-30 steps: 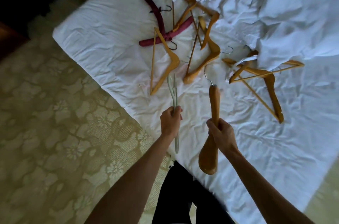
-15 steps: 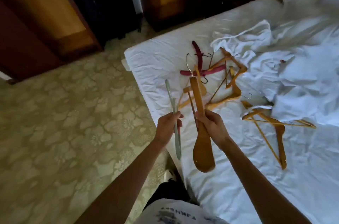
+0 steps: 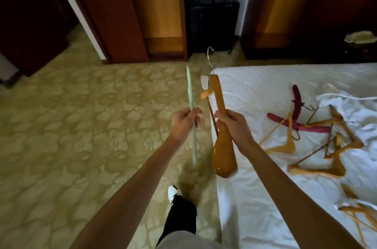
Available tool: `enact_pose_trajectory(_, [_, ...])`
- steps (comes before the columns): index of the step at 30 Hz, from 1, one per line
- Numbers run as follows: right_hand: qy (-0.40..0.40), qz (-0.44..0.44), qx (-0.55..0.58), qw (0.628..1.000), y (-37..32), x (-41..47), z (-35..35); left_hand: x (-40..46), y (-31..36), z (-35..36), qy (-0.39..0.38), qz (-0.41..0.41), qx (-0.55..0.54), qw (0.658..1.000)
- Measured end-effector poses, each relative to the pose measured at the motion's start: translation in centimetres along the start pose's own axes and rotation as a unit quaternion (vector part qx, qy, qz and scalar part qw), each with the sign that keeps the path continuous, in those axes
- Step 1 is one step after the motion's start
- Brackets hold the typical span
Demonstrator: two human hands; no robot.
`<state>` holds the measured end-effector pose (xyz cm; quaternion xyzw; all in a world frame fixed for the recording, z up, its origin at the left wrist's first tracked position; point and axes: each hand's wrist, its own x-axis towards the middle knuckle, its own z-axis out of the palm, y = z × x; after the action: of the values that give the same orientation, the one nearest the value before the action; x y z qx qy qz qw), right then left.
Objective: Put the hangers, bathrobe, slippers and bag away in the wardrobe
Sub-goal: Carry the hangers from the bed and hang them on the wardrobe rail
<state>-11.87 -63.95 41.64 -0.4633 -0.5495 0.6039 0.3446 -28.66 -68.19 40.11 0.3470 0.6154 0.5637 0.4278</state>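
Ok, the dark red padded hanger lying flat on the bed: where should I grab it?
Take the dark red padded hanger by its long padded arm, from above. It lies flat and bare left of the hook, while wooden hangers cross its middle.

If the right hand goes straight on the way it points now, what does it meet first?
Probably nothing nearby: past the right hand and its wooden hanger lies open carpet, then likely the black radiator. Depth is unclear.

Your right hand grips a glossy varnished wooden hanger with a shiny metal hook; your left hand holds a matt pale-green plastic hanger. The bed sheet is creased white cloth.
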Motion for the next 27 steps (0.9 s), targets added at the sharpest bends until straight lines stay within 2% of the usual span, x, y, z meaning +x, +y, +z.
enact_pose_trajectory(7, [-0.059, -0.001, -0.031, 0.998, -4.6, 12.6, 9.8, 12.1, 3.7, -8.9, 0.039, 0.039, -0.022, 0.998])
enact_pose_trajectory(15, [-0.067, -0.040, -0.010, 0.997, -10.7, 24.7, 18.5, 25.2, 8.3, -17.4, 0.058, 0.070, -0.027, 0.996])
enact_pose_trajectory(27, [-0.070, -0.034, 0.015, 0.997, -14.0, 46.2, 24.9, 48.3, 10.7, -22.5, 0.040, 0.057, -0.020, 0.997])
